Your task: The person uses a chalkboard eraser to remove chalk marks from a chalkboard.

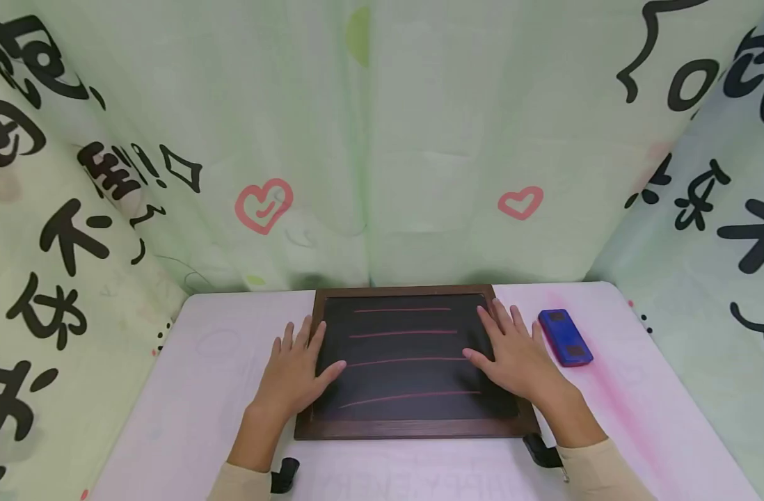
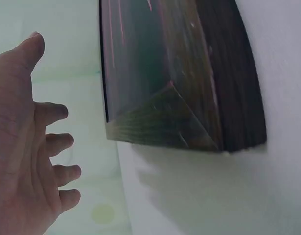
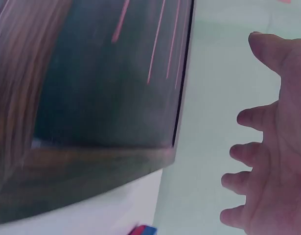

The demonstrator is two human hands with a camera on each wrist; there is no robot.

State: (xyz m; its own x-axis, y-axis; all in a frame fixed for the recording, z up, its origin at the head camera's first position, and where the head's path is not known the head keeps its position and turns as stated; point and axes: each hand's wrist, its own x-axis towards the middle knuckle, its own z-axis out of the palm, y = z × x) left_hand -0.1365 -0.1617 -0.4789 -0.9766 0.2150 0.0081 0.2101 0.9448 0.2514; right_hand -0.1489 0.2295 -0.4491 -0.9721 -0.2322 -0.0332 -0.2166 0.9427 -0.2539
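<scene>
A blackboard in a brown wooden frame lies on the table, four pink lines drawn across it. The left hand, fingers spread, appears over its left edge in the head view; the left wrist view shows that hand apart from the frame's corner. Over the board's right edge is the right hand, its fingers also spread. In the right wrist view a gap separates the right hand from the board. Neither hand holds anything.
A blue eraser-like block lies right of the board, by the right hand. The white table has a pink smear on its right side. Pale green curtains with black writing and red hearts hang behind and at both sides.
</scene>
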